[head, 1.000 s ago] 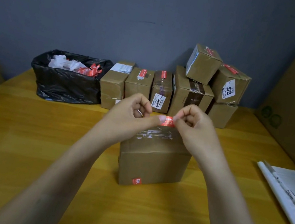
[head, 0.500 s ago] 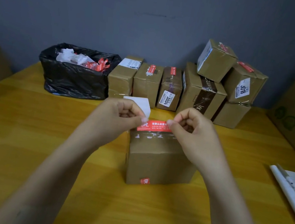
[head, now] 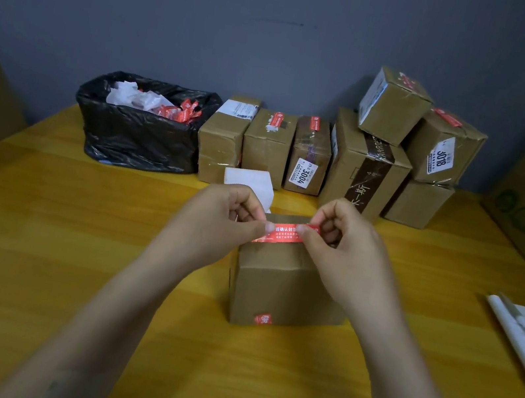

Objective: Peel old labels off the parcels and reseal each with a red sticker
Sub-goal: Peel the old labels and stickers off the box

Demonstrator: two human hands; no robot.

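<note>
- Your left hand (head: 223, 216) pinches the red sticker (head: 284, 234) near its left end, other fingers curled.
- Your right hand (head: 346, 247) pinches the right end likewise.
- The sticker stretches across the parcel (head: 283, 292) top, mid-table (head: 74, 236) — contact unclear.

3004 label (head: 303, 173) on row parcel (head: 313, 137); 3018 label (head: 440, 159) on stacked parcel (head: 466, 137).

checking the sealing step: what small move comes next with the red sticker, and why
Probably lower and press it flat: the left hand and right hand pinch the red sticker stretched over the box top, seemingly not yet stuck.
</note>
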